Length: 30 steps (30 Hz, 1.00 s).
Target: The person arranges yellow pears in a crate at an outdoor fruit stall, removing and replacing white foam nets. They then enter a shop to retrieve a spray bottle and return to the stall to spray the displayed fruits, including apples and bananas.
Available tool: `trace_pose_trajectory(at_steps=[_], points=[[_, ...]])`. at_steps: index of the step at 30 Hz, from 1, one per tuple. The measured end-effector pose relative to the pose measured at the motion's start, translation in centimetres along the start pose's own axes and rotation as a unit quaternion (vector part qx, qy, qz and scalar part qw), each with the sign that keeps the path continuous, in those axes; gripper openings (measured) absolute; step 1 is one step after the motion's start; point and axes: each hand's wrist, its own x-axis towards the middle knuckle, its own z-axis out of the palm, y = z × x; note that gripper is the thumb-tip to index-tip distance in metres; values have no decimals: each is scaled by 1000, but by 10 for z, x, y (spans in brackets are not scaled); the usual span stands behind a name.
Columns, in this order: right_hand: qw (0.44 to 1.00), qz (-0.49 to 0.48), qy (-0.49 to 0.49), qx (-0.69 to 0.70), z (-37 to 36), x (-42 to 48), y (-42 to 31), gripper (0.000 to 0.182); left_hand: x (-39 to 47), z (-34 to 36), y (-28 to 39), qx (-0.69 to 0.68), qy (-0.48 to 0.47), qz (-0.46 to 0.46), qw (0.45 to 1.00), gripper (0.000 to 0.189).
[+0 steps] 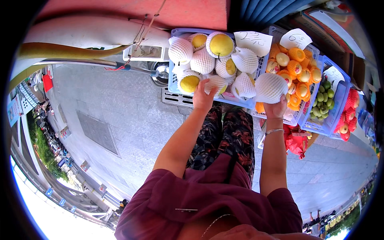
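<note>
My left hand (204, 96) grips a yellow pear in a white foam net (216, 84), its thumb and fingers on either side of it. This pear is low at the near edge of a blue plastic crate (177, 87) of similar netted pears. My right hand (275, 108) holds up a large round fruit in a white foam net (271, 88) at the crate's right side. The net covers the side facing me, so the fruit's skin is hidden. Another netted pear (243, 85) lies between my two hands.
Right of the pears, a crate holds pale yellow fruit in orange nets (297, 67), then a blue crate has green fruit (323, 102). Fruit in red nets (349, 115) stands farther right. Handwritten paper signs (253, 43) stand among the crates. A red bag (296, 142) hangs below.
</note>
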Motion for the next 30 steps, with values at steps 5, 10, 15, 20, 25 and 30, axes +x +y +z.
trace_pose_trajectory(at_steps=[5, 10, 15, 20, 25, 30], points=[[998, 7, -2, 58, 5, 12, 17, 64, 22, -4, -15, 22, -69, -47, 996, 54], [997, 45, -32, 52, 17, 9, 32, 64, 23, -11, -25, 4, -148, -1, 989, 71], [997, 52, -35, 43, 22, 11, 38, 65, 13, -25, 21, 115, -171, -11, 979, 87], [997, 60, -28, 33, 23, 11, 33, 65, 12, -27, 27, 147, -202, -30, 968, 90], [997, 57, -29, 35, 20, 12, 35, 64, 22, -32, 25, 179, -269, -19, 946, 79], [998, 52, -20, 15, 19, 11, 34, 62, 25, -31, 20, 142, -289, -27, 946, 74]])
